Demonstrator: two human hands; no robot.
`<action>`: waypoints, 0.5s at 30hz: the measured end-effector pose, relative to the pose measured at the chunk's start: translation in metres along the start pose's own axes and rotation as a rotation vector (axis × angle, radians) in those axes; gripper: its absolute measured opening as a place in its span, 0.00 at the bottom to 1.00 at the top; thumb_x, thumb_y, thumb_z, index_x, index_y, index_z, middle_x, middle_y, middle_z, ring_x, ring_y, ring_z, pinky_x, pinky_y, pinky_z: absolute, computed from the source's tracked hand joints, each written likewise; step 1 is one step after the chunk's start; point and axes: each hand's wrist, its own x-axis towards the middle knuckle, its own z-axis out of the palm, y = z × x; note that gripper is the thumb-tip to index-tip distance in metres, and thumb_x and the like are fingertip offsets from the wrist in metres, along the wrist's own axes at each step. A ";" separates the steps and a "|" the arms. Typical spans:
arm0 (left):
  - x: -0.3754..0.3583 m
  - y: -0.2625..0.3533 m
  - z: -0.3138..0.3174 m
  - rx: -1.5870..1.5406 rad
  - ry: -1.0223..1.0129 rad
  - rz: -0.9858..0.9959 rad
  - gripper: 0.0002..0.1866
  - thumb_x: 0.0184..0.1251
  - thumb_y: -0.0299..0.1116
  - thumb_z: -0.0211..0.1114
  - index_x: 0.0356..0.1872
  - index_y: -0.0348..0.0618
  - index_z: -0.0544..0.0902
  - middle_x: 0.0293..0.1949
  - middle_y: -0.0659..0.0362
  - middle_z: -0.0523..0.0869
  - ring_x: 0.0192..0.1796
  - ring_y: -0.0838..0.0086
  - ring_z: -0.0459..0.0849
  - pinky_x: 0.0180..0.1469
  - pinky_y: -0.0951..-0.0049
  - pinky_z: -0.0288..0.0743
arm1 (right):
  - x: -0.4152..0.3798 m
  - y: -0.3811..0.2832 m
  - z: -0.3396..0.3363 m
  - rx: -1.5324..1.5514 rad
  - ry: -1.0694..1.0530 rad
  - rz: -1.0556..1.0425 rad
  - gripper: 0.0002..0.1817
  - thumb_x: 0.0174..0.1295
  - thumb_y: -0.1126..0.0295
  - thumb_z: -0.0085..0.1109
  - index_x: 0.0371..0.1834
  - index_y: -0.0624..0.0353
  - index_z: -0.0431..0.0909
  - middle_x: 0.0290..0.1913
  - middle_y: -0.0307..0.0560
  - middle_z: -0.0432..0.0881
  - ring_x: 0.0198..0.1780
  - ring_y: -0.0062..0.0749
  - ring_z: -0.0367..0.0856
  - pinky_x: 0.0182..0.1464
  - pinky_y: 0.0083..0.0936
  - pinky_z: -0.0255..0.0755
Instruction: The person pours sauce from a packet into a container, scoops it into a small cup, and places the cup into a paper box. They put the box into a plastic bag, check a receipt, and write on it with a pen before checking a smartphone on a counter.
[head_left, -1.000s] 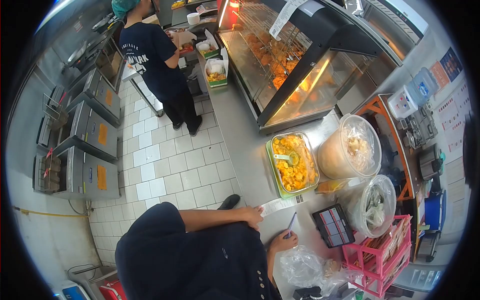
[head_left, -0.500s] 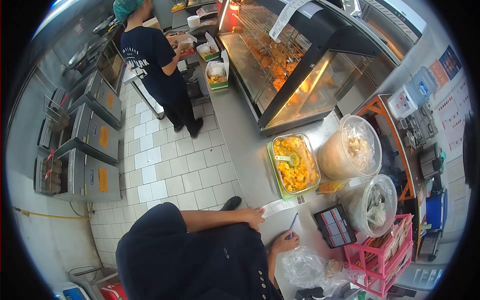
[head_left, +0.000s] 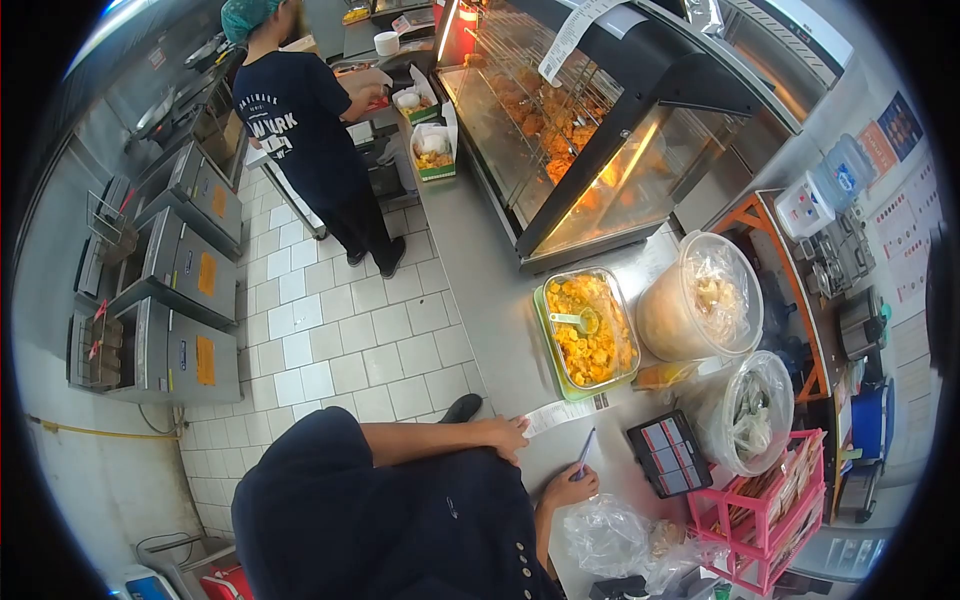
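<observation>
At the near edge of the counter my left hand [head_left: 502, 438] grips the left end of a printed paper receipt [head_left: 562, 414], which lies along the steel top. A slim blue-purple pen [head_left: 587, 450] stands tilted in my right hand [head_left: 570, 487], its fingers closed round the lower part. Just beyond the receipt is a glass dish [head_left: 590, 330] of chopped yellow-orange food, with a pale green spoon [head_left: 570, 318] lying in it. To the right of the pen, a black tablet [head_left: 670, 452] shows a screen of red and white blocks.
Clear plastic bags [head_left: 605, 530], a pink rack [head_left: 765, 515] and two lined tubs [head_left: 690, 310] crowd the right side. A heated display case [head_left: 600, 140] stands farther along the counter. A co-worker [head_left: 300, 130] is beside food boxes [head_left: 433, 150]. Fryers [head_left: 180, 340] line the left.
The co-worker has shifted slightly left and turned more away, with an arm over the food boxes. My hands, the receipt and the pen look nearly the same.
</observation>
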 end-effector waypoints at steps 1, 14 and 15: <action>0.001 0.000 0.001 0.005 0.000 -0.001 0.43 0.66 0.62 0.58 0.76 0.49 0.63 0.80 0.38 0.43 0.82 0.46 0.44 0.69 0.36 0.61 | 0.000 0.000 0.000 -0.001 -0.001 0.000 0.11 0.62 0.66 0.60 0.38 0.65 0.78 0.42 0.55 0.76 0.49 0.53 0.71 0.55 0.48 0.65; -0.001 -0.003 0.002 -0.007 0.031 0.016 0.41 0.67 0.62 0.58 0.76 0.50 0.64 0.79 0.37 0.46 0.81 0.46 0.47 0.70 0.41 0.64 | 0.004 -0.017 -0.008 -0.038 -0.028 0.019 0.19 0.65 0.56 0.61 0.45 0.63 0.78 0.48 0.55 0.76 0.55 0.53 0.71 0.57 0.49 0.64; 0.000 -0.006 0.000 -0.004 0.037 0.020 0.41 0.67 0.61 0.58 0.76 0.50 0.64 0.79 0.38 0.47 0.81 0.46 0.48 0.70 0.42 0.64 | 0.005 -0.027 -0.008 -0.082 -0.025 0.020 0.21 0.65 0.54 0.62 0.47 0.62 0.78 0.51 0.55 0.76 0.58 0.53 0.70 0.59 0.49 0.64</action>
